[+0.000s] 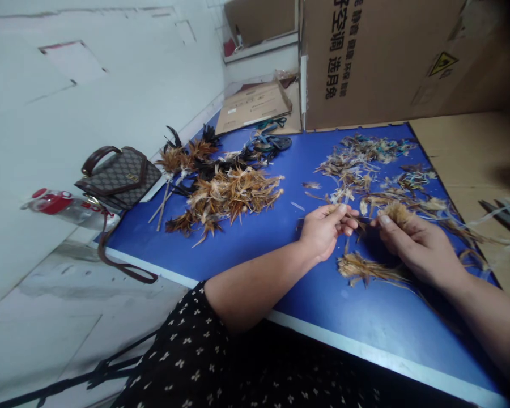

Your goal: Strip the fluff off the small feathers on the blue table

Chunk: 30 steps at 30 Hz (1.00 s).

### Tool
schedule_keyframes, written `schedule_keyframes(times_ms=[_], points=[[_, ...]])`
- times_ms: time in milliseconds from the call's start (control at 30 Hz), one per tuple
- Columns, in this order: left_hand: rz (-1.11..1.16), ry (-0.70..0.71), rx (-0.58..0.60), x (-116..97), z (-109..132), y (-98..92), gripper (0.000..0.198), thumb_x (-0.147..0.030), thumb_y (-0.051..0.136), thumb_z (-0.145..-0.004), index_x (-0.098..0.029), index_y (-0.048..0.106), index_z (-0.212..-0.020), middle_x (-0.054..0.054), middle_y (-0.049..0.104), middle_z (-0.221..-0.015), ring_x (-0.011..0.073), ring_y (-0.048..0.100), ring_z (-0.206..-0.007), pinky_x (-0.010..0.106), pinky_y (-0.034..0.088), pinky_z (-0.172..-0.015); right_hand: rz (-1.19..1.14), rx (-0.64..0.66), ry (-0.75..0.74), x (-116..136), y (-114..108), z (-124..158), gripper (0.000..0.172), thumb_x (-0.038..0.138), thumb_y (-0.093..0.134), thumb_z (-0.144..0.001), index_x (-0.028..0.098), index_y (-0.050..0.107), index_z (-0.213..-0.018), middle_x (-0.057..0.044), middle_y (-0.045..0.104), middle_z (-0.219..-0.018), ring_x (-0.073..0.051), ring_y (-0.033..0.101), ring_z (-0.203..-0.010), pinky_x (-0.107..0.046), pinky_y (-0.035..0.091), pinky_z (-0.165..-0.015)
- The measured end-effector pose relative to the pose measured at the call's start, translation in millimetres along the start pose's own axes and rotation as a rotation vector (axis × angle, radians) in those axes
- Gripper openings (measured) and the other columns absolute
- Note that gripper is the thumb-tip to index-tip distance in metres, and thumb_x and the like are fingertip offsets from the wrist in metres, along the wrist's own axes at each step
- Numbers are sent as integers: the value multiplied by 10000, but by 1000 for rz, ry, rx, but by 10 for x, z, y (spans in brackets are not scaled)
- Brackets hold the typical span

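Note:
My left hand [326,228] rests on the blue table [280,238], its fingers pinched on a thin brown feather [362,222]. My right hand [412,245] is curled round a small tuft of brown feathers [396,212], thumb on top. The two hands meet over the feather. A loose bunch of brown feathers [363,268] lies just below them on the table. Scattered feathers and coloured thread bits [378,170] spread beyond my hands.
A large heap of brown and black feathers [225,192] lies to the left. A patterned handbag [119,177] and a red-capped bottle [63,207] sit at the table's left corner. A big cardboard box [399,56] stands behind. Scissors [508,218] lie at the right edge.

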<state>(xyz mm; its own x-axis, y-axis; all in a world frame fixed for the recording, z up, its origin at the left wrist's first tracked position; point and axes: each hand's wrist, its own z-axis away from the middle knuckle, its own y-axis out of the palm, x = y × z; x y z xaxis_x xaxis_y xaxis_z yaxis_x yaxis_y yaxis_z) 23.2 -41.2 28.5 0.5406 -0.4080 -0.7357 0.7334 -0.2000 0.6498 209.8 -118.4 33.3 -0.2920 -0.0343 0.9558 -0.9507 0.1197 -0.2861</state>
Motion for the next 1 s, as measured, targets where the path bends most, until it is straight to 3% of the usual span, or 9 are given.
schedule_keyframes(times_ms=[133, 267, 367, 500, 700, 867, 1000], points=[[-63, -65, 82, 50, 14, -8, 446, -453, 996, -768, -120, 742, -920, 47, 711, -797, 109, 600, -632, 291, 361, -605, -71, 28, 66, -82, -21, -1, 584, 798, 751, -934, 222, 717, -1024, 17, 562, -720, -121, 459, -600, -252, 373, -509], [-113, -78, 226, 76, 49, -13, 520, -538, 1014, -704, -126, 755, -887, 33, 688, -748, 101, 571, -630, 296, 326, -591, -28, 67, 71, 12, -7, -3, 647, 842, 776, -877, 199, 709, -849, 12, 549, -658, -112, 428, -572, -249, 348, -477], [-128, -75, 262, 60, 67, -7, 553, -563, 1023, -678, -129, 762, -902, 21, 675, -723, 94, 542, -617, 297, 298, -584, 6, 95, 5, 76, 1, -3, 640, 840, 791, -866, 205, 721, -819, 1, 556, -645, -127, 447, -590, -255, 354, -485], [-141, -61, 242, 45, 69, -1, 553, -569, 1017, -689, -134, 762, -914, 2, 643, -687, 90, 517, -620, 296, 283, -594, 4, 94, 16, 51, 2, -2, 654, 855, 796, -850, 212, 699, -789, 6, 535, -629, -128, 429, -582, -260, 340, -484], [-99, -50, 161, 57, 29, -10, 493, -506, 1021, -708, -124, 760, -880, 21, 651, -731, 94, 524, -647, 301, 292, -613, -33, 65, 64, -28, -3, -6, 633, 837, 720, -934, 224, 630, -806, 14, 524, -652, -121, 406, -580, -271, 344, -507], [-87, -41, 164, 87, 12, -25, 499, -506, 1022, -706, -121, 741, -854, 35, 665, -739, 95, 522, -646, 304, 298, -616, -74, 42, 63, 9, 49, -7, 611, 809, 691, -975, 238, 585, -787, 25, 474, -627, -121, 379, -556, -287, 313, -492], [-96, -31, 154, 93, 7, -29, 526, -531, 1027, -695, -134, 719, -850, 12, 644, -689, 94, 519, -625, 298, 307, -615, -166, 14, 62, 22, 81, -3, 530, 774, 728, -970, 255, 639, -912, 31, 474, -650, -133, 375, -559, -295, 311, -489]])
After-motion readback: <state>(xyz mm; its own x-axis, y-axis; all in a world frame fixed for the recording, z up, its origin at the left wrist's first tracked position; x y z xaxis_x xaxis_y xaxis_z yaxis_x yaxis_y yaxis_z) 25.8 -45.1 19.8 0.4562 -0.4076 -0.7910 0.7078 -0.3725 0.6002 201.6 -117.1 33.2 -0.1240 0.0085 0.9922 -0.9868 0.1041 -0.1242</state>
